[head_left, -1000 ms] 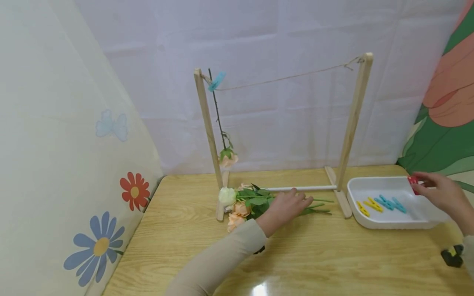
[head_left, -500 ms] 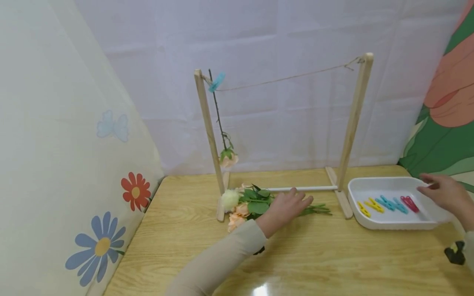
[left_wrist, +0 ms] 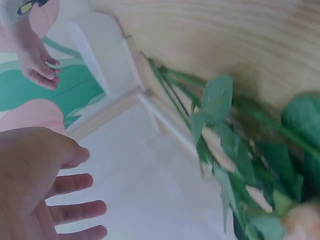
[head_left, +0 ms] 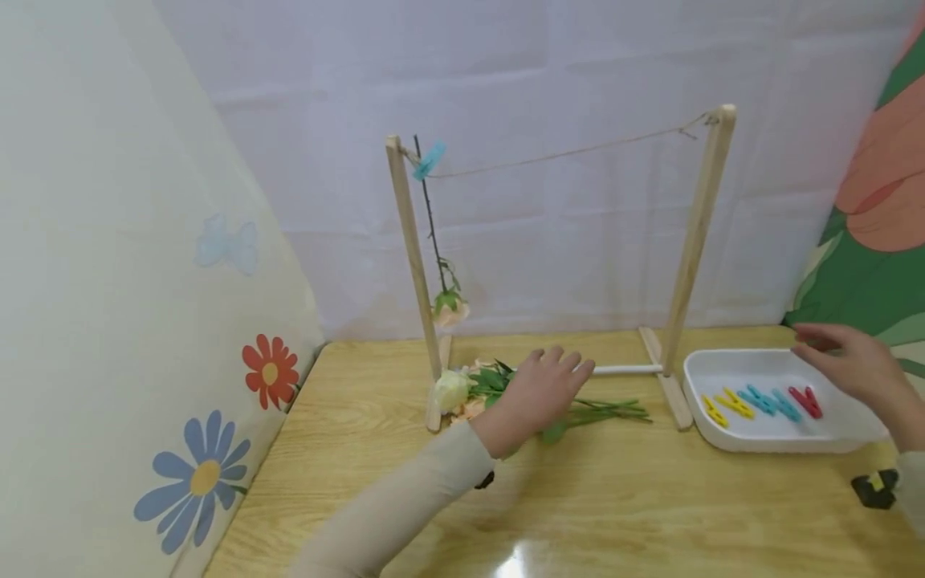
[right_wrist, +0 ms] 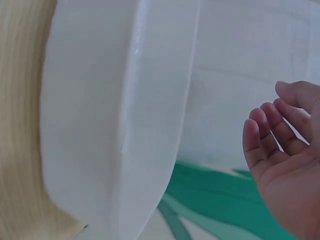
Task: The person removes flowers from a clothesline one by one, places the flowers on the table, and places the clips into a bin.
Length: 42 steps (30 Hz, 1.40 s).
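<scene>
My left hand (head_left: 538, 397) hovers over a bunch of flowers, fingers spread and holding nothing; in the left wrist view it is apart from the green stems (left_wrist: 185, 80). The bunch has a white bloom (head_left: 451, 391), peach roses partly behind my hand, and stems (head_left: 607, 411) pointing right. My right hand (head_left: 853, 369) is above the right end of a white tray (head_left: 766, 441), fingers loosely bent with nothing in them. Inside the tray lie a red clothespin (head_left: 804, 402), blue clothespins (head_left: 786, 405) and yellow clothespins (head_left: 715, 411).
A wooden frame with two posts (head_left: 695, 249) carries a sagging twine line (head_left: 549, 159). Near its left post, a blue clothespin (head_left: 429, 160) holds a peach rose (head_left: 451, 310) upside down. A white rod (head_left: 625, 370) joins the feet. A cloth backdrop (head_left: 564, 249) hangs behind.
My right hand let go of the red clothespin, which now lies in the tray beside the blue ones. My left hand has shifted slightly left and up over the flowers.
</scene>
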Each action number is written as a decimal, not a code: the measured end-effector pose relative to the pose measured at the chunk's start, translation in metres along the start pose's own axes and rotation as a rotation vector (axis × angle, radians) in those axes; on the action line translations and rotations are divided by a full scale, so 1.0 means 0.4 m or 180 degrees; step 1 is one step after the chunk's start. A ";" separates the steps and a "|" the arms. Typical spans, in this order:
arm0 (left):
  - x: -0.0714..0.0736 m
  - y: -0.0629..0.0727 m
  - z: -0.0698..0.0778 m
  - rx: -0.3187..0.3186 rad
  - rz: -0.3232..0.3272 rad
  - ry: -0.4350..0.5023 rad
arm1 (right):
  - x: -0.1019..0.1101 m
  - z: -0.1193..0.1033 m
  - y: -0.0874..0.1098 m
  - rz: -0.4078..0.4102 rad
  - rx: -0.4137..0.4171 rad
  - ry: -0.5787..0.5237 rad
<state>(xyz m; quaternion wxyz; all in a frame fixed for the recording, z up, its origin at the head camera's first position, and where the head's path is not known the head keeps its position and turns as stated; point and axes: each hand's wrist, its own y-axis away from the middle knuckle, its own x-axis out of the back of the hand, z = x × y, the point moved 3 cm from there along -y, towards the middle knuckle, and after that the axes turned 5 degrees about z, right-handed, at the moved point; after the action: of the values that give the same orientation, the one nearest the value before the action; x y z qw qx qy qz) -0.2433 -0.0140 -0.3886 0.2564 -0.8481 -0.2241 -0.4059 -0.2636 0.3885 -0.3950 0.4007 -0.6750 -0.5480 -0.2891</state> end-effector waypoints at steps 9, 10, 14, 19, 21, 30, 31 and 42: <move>0.055 0.039 -0.111 0.0427 0.0702 0.0345 | 0.008 -0.130 -0.018 0.0055 0.0223 -0.0625; 0.060 0.046 -0.125 0.0493 0.0782 0.0426 | 0.010 -0.146 -0.021 0.0052 0.0229 -0.0738; 0.079 0.067 -0.177 0.0736 0.1131 0.0641 | 0.016 -0.204 -0.027 0.0050 0.0271 -0.1153; 0.094 0.082 -0.221 0.0966 0.1285 0.0683 | 0.026 -0.261 -0.032 0.0029 0.0303 -0.1453; 0.101 0.089 -0.234 0.1049 0.1333 0.0675 | 0.028 -0.281 -0.034 0.0022 0.0363 -0.1664; 0.124 0.108 -0.279 0.1246 0.1565 0.0810 | 0.024 -0.374 -0.050 0.0139 0.0723 -0.2441; 0.126 0.109 -0.283 0.1260 0.1587 0.0826 | 0.025 -0.382 -0.051 0.0147 0.0751 -0.2490; 0.139 0.121 -0.329 0.1587 0.1934 0.1063 | 0.034 -0.462 -0.060 0.0172 0.0947 -0.2868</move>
<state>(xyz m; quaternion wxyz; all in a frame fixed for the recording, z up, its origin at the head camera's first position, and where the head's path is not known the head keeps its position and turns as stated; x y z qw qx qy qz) -0.2588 -0.1229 -0.2852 0.5943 -0.7102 -0.0106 -0.3772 -0.2747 0.2390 -0.2837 0.2228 -0.6825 -0.6849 0.1246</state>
